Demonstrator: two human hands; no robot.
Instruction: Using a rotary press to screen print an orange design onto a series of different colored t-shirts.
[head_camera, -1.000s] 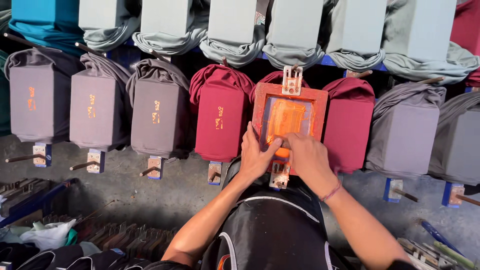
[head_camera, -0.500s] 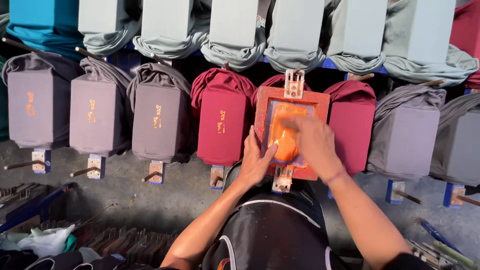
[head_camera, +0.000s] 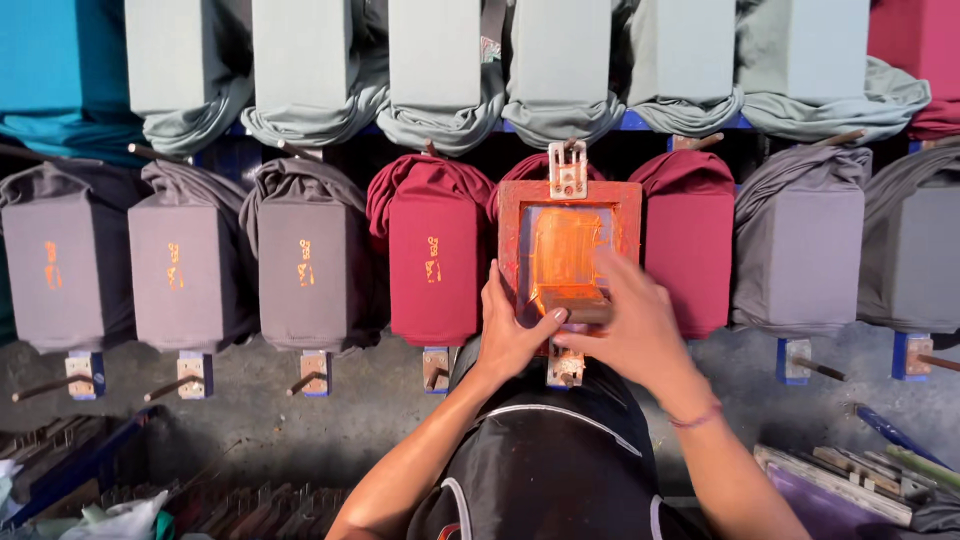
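Squeegee (head_camera: 585, 310) lies crosswise at the near end of the orange-inked screen frame (head_camera: 510, 235), gripped by the right hand (head_camera: 630, 335), while the left hand (head_camera: 510, 335) presses open-fingered on the frame's left edge.

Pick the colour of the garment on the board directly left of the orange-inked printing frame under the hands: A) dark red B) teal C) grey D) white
A: the board beside the printing frame wears a dark red garment carrying a small orange print; the grey garments lie farther left.
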